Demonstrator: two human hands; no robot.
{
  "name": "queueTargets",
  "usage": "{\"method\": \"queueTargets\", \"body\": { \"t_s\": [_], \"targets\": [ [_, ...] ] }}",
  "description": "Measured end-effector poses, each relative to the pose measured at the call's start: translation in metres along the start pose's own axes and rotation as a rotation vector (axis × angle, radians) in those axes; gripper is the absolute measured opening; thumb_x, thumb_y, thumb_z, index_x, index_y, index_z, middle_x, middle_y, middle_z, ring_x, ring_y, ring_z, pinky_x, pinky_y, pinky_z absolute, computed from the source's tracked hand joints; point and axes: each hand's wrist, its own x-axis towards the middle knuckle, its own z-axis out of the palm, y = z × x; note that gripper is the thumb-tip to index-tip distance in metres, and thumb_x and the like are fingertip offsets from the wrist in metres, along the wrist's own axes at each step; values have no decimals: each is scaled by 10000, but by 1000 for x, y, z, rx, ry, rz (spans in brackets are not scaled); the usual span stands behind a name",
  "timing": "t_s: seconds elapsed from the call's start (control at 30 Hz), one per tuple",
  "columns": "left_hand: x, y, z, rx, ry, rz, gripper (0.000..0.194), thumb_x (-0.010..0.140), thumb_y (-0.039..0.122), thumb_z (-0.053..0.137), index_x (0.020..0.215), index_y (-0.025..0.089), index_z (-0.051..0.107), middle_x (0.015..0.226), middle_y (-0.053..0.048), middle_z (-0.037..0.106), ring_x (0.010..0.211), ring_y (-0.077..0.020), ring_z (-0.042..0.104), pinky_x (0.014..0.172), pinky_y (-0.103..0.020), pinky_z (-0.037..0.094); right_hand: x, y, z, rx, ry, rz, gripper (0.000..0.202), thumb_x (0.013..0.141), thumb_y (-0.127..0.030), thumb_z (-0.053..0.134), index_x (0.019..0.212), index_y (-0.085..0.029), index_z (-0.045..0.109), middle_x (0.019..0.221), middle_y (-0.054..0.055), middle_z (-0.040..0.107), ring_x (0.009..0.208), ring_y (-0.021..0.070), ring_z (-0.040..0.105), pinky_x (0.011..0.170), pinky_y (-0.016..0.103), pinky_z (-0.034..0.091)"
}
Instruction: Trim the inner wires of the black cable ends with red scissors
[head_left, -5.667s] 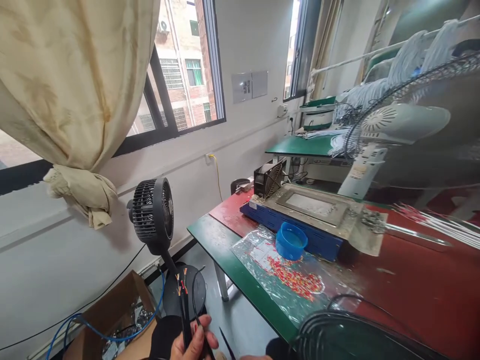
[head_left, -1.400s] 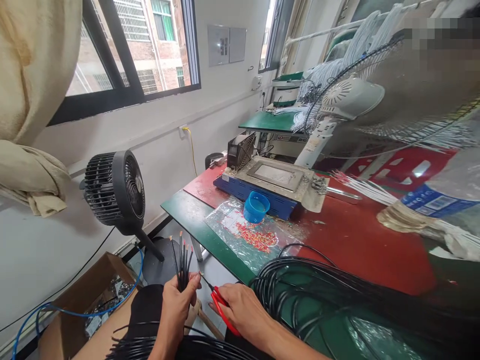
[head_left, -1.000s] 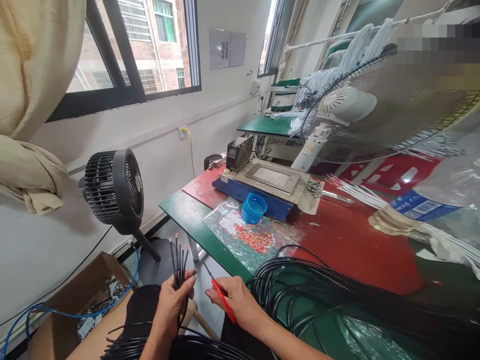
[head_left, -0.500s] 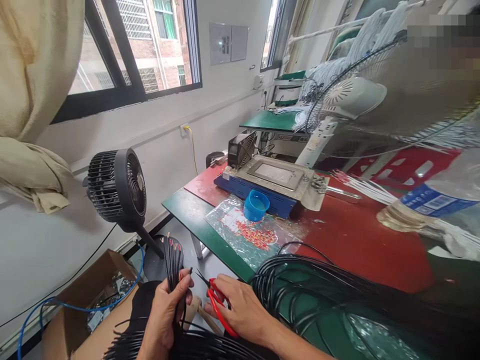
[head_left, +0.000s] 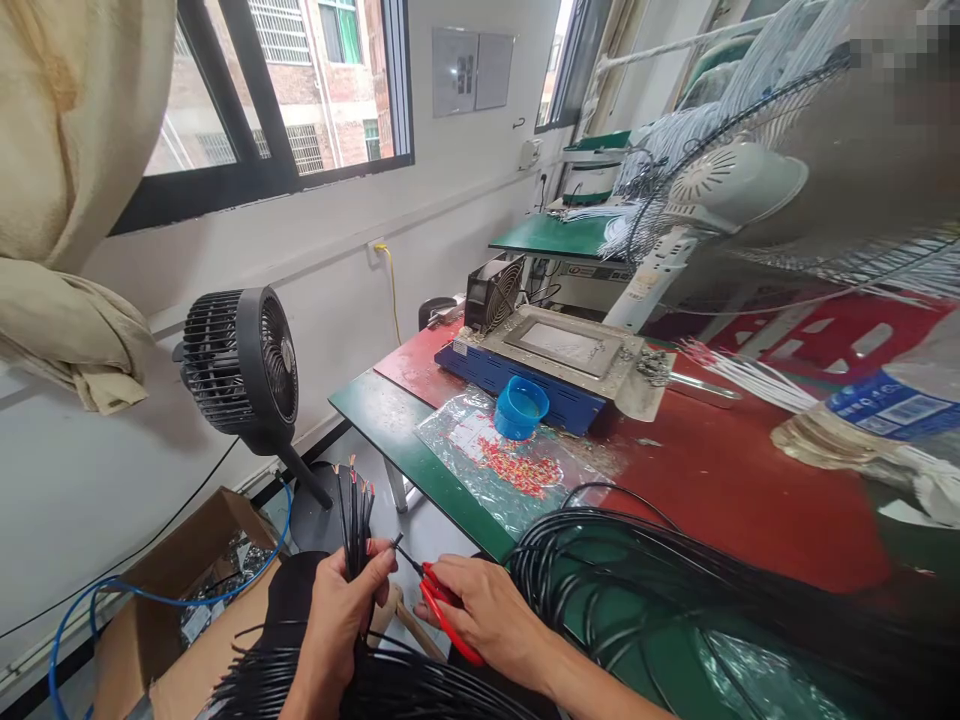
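Observation:
My left hand (head_left: pixel 341 605) is closed around a bunch of black cables (head_left: pixel 352 515) standing upright, their stripped tips showing red and copper-coloured wire ends. Between its thumb and forefinger one black cable end pokes out to the right. My right hand (head_left: pixel 484 605) grips red-handled scissors (head_left: pixel 451 615), the dark blades pointing up and left. The blade tips meet or nearly meet that single cable end; I cannot tell whether they touch it. Many more black cables (head_left: pixel 442 690) lie below both hands, across the lap.
A large coil of black cable (head_left: pixel 555 560) lies on the green and red table (head_left: pixel 720 510). Beyond are a plastic sheet with small red bits (head_left: pixel 517 470), a blue cup (head_left: pixel 521 410) and a blue-sided heating device (head_left: pixel 517 385). A black fan (head_left: pixel 247 365) and a cardboard box (head_left: pixel 135 620) stand left.
The scissors' blades have closed up and come to the cable end at my left thumb. My left hand sits slightly further right, and the whole view has shifted a little.

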Motion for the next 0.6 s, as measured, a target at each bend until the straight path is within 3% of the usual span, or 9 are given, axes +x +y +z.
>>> {"method": "queueTargets", "body": {
  "t_s": [0.2,0.43,0.6],
  "targets": [
    [2,0,-1,36,19,46,388,613,430,675,825,112,614,452,60,480,393,-39,314,377,-199,157,0,-5,-3,58,-7,20,330,857,-416,450,632,-175,449,620,-33,477,562,86,377,531,221,211],
    [3,-3,-1,179,57,122,395,597,443,686,819,120,636,486,49,500,489,-93,426,502,-239,329,1,-7,1,88,-8,78,341,844,-333,462,563,-165,370,549,-44,405,521,75,335,510,228,181],
    [3,-1,-1,209,41,168,393,631,472,646,817,126,629,443,53,485,460,-97,404,489,-248,303,-1,0,10,-5,68,43,322,857,-373,454,608,-170,433,598,-27,485,546,90,380,521,234,200]
  ]
}}
